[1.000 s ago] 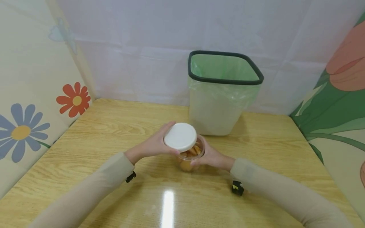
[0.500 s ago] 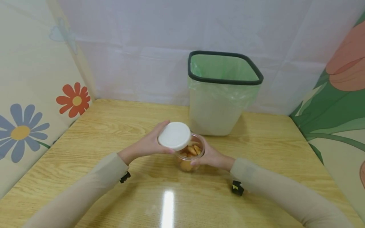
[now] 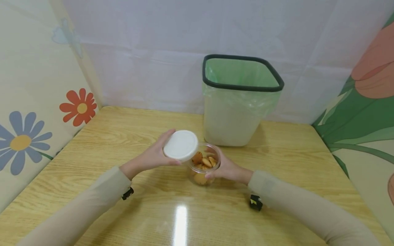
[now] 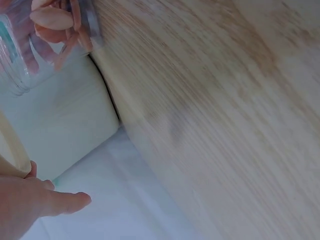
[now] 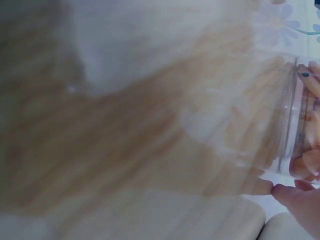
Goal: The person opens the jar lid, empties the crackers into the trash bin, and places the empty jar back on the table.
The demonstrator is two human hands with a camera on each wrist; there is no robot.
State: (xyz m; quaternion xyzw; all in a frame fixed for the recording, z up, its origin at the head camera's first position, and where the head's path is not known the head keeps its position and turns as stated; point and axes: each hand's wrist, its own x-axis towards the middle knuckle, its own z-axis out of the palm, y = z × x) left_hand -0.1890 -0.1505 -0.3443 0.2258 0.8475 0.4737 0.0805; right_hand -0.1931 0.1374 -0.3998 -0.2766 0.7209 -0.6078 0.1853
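My left hand [image 3: 150,155] grips a round white lid [image 3: 181,145] by its edge, fingers behind it and thumb along the near side. The lid is tilted and held up to the left of a clear jar [image 3: 192,175], overlapping its left rim in the head view. Inside the uncovered jar lie several golden-brown cookies [image 3: 207,162]. My right hand [image 3: 228,168] holds the jar round its right side, thumb in front. In the left wrist view, the lid's edge [image 4: 14,145] shows beside my fingers. The right wrist view is blurred, with the jar wall [image 5: 286,120] at its right edge.
A whitish bin [image 3: 231,116] with a dark rim and a green liner stands just behind the jar, toward the back of the wooden table [image 3: 132,212]. A white cloth [image 3: 147,75] hangs behind, and flower-print panels flank both sides.
My left hand has drawn the lid leftward off the jar, uncovering more of the opening and the cookies. My right hand and the jar have stayed in place.
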